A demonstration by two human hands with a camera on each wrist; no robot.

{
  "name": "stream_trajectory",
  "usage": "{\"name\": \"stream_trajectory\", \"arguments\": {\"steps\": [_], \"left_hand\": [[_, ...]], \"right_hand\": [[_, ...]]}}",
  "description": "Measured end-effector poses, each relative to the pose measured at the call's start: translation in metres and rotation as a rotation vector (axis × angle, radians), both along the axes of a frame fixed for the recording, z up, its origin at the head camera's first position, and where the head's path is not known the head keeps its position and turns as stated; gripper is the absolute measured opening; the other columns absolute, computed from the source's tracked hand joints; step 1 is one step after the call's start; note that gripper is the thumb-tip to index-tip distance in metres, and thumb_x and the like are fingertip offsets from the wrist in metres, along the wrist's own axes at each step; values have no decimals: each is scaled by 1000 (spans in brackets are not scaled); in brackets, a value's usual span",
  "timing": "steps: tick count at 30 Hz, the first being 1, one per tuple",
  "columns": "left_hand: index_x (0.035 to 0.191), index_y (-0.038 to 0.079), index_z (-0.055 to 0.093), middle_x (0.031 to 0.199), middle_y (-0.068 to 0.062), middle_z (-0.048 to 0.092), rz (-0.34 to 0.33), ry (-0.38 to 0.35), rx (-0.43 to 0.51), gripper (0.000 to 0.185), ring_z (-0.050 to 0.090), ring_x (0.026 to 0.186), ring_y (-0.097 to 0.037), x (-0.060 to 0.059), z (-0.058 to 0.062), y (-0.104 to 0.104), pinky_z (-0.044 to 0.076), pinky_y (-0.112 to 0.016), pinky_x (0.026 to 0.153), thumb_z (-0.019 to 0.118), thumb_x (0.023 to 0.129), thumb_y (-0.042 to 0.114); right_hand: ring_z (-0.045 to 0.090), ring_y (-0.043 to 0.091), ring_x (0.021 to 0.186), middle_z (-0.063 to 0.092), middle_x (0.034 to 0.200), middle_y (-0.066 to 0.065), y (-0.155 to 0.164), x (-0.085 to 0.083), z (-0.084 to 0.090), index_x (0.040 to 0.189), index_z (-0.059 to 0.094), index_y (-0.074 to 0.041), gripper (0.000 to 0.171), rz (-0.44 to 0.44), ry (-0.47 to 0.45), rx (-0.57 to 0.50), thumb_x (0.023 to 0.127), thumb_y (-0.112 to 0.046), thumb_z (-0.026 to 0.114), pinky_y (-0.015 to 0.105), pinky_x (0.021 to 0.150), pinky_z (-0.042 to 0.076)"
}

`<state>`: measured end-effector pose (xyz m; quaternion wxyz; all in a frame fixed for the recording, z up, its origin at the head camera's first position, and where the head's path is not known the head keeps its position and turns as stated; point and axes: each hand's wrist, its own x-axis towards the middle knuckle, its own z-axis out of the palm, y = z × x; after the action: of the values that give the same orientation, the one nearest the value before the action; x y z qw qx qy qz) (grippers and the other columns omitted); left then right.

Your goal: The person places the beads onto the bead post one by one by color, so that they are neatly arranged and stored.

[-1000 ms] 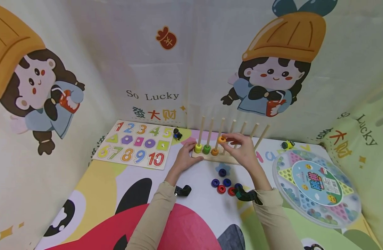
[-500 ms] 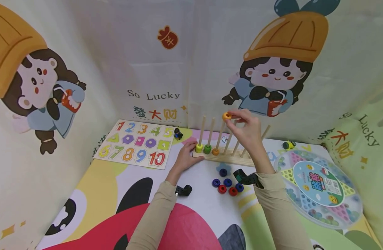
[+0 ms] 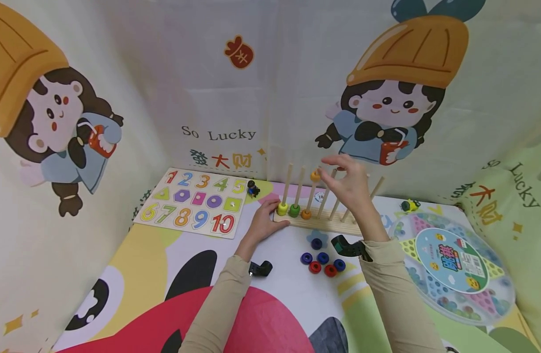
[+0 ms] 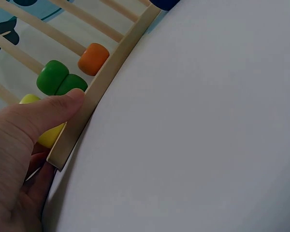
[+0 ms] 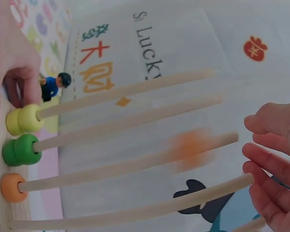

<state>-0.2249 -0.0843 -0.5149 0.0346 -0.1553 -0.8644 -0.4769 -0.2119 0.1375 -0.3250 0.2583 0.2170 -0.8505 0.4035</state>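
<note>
A wooden peg rack (image 3: 327,225) stands at the back of the table with several upright pegs. A yellow ring (image 3: 282,209), a green ring (image 3: 294,211) and an orange ring (image 3: 305,214) sit at the bottoms of the first three pegs. A second orange ring (image 3: 315,175) is high on the third peg, blurred (image 5: 191,145) in the right wrist view. My right hand (image 3: 346,185) hovers just right of it with fingers (image 5: 273,162) spread, holding nothing. My left hand (image 3: 263,223) grips the rack's left end, thumb (image 4: 48,111) on the base (image 4: 111,72).
Several loose blue and red rings (image 3: 322,262) lie on the mat in front of the rack. A number puzzle board (image 3: 193,203) lies to the left, a round plastic game box (image 3: 453,264) to the right. A small figure (image 3: 251,188) and a yellow toy car (image 3: 409,205) stand near the back wall.
My right hand lifted the orange ring up to the top of the third peg and has let go of it. The ring now slides down the peg. My left hand stayed put.
</note>
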Motion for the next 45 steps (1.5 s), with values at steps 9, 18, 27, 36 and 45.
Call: {"name": "stream_trajectory", "arguments": {"steps": [9, 18, 27, 36, 45], "left_hand": [[136, -6, 53, 144, -16, 49, 14, -5, -2, 71, 44, 134, -31, -3, 2, 1, 35, -40, 114, 84, 79, 25], [135, -8, 54, 143, -17, 49, 14, 8, 5, 71, 45, 133, -33, -2, 2, -1, 36, -42, 114, 84, 79, 25], [135, -8, 53, 143, -18, 49, 10, 8, 18, 72, 45, 134, -33, -2, 1, -2, 36, -42, 114, 84, 80, 25], [135, -8, 53, 143, -17, 48, 13, 3, 7, 71, 44, 134, -33, -2, 0, 0, 35, -42, 115, 84, 79, 24], [136, -7, 53, 144, -16, 48, 18, -24, 3, 72, 43, 135, -32, 1, -1, 1, 34, -41, 115, 84, 79, 25]], "right_hand": [[62, 28, 98, 70, 105, 17, 15, 14, 4, 106, 73, 3, 23, 20, 67, -62, 83, 0, 76, 28, 80, 48], [64, 28, 91, 70, 99, 17, 31, 32, -29, 104, 73, 4, 22, 10, -25, -85, 82, 2, 76, 20, 76, 50], [68, 27, 90, 72, 99, 13, 41, 45, -76, 102, 74, 0, 20, -26, -186, -82, 82, -2, 77, 21, 74, 53], [68, 33, 93, 72, 102, 17, 46, 54, -122, 107, 71, 5, 26, 29, -343, -67, 84, -4, 77, 49, 82, 58], [69, 34, 93, 71, 104, 19, 38, 63, -150, 111, 68, 6, 31, 133, -496, 4, 82, -2, 77, 45, 80, 60]]}}
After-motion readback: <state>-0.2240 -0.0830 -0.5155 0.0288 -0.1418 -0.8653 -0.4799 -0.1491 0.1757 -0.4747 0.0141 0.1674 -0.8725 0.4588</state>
